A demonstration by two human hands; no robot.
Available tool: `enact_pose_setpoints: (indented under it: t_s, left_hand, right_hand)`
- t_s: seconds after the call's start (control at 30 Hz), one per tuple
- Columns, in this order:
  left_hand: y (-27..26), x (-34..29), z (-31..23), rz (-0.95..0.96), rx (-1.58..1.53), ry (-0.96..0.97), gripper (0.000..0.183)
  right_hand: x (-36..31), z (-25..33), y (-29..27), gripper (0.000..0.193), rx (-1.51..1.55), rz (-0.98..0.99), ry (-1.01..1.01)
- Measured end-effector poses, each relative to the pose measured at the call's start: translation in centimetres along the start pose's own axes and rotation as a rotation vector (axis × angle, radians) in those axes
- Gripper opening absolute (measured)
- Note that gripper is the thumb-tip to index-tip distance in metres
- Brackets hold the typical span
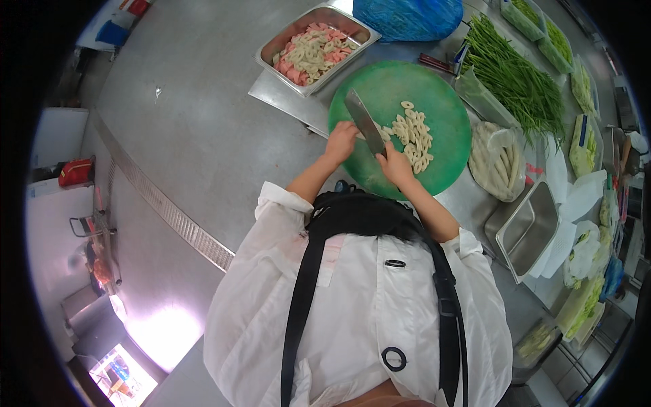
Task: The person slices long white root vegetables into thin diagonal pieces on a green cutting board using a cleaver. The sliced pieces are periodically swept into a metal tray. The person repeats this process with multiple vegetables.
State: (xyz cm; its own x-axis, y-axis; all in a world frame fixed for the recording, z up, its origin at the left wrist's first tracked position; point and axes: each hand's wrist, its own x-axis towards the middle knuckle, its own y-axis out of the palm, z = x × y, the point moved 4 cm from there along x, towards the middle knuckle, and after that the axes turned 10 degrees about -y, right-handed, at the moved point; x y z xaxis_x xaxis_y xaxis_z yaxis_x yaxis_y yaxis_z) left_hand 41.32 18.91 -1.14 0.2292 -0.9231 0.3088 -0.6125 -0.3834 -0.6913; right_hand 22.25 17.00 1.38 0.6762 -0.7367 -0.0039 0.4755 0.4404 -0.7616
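Observation:
My right hand (pixel 395 165) grips the handle of a broad cleaver (pixel 366 121), its blade standing on a round green cutting board (pixel 369 81). To the left of the blade, my left hand (pixel 344 139) has its fingers curled on a pale tube-shaped food piece (pixel 360 136), mostly hidden by the fingers and the blade. Right of the cleaver lies a loose pile of pale, hollow slanted slices (pixel 415 136). Whole pale tubes (pixel 500 163) of similar look sit in a clear plastic bag beside the board's right edge.
A steel pan (pixel 266 55) with pink and pale slices stands beyond the board at left, next to a blue plastic bag (pixel 407 19). Long green stalks (pixel 512 74) lie to the right. Nearer is another steel pan (pixel 522 227). A floor drain grate (pixel 159 200) runs at left.

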Motion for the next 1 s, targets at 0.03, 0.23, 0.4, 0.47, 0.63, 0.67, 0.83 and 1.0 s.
enact_pose_setpoints:
  t_s: [0.03, 0.23, 0.4, 0.47, 0.63, 0.67, 0.83, 1.0]
  left_hand:
    - [-0.1, 0.1, 0.2, -0.003, -0.003, -0.016, 0.006]
    - [-0.3, 0.0, 0.7, 0.006, 0.013, -0.05, 0.005]
    - [0.0, -0.1, 0.6, 0.014, 0.014, -0.025, 0.005]
    - [0.2, 0.0, 1.0, -0.021, 0.002, -0.004, 0.005]
    - [-0.6, -0.4, 1.6, -0.052, 0.014, -0.057, 0.006]
    - [-0.9, -0.5, 1.6, -0.049, 0.014, -0.067, 0.006]
    - [-1.0, -0.3, 1.4, -0.011, 0.029, -0.052, 0.006]
    - [-0.7, -0.1, 1.5, 0.023, 0.055, -0.049, 0.005]
  right_hand:
    - [0.1, 0.2, -0.4, 0.028, 0.004, 0.008, -0.012]
    - [-3.3, 0.4, -2.8, 0.028, -0.089, 0.151, -0.029]
    - [-1.1, 0.7, -0.2, 0.027, -0.111, 0.102, 0.017]
    - [0.3, 0.4, 0.4, 0.027, -0.067, 0.035, 0.009]
    - [-0.4, 0.9, -0.9, 0.027, -0.03, 0.039, -0.017]
    - [-1.1, 1.1, -1.6, 0.028, -0.044, 0.062, -0.028]
    - [-3.2, 1.4, -2.9, 0.029, -0.147, 0.174, -0.052]
    - [-0.2, 1.0, 0.5, 0.029, -0.111, 0.076, -0.021]
